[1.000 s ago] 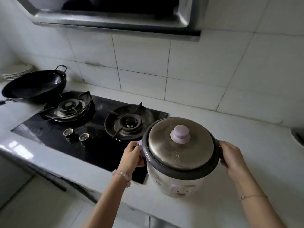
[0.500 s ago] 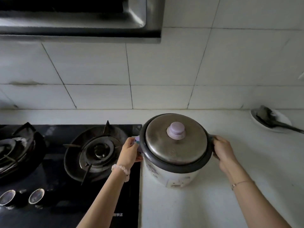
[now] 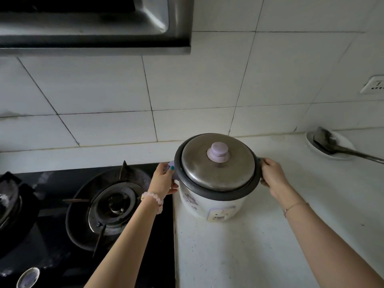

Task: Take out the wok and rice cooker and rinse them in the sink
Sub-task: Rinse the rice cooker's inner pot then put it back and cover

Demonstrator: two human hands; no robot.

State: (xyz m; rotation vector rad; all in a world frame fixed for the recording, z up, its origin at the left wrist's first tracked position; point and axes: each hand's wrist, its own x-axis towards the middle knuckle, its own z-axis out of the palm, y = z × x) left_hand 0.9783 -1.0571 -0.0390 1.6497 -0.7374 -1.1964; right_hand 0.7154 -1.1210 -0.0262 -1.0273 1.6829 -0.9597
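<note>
A white rice cooker [image 3: 209, 201] with a dark rim, a steel lid and a lilac knob [image 3: 218, 152] stands on the white counter [image 3: 259, 235], just right of the hob. My left hand [image 3: 163, 179] grips its lilac left side handle. My right hand [image 3: 272, 176] grips the handle on the right side. The lid sits on the cooker. The wok is out of view.
A black gas hob [image 3: 108, 206] with burners lies to the left. A white plate [image 3: 330, 145] with a dark spatula sits at the back right. The range hood [image 3: 93, 23] hangs above. A wall socket [image 3: 374, 85] is at the right.
The cooker has moved right, off the hob's edge and onto the counter, with both hands still on its handles. The view has swung right, so the wok has left the frame.
</note>
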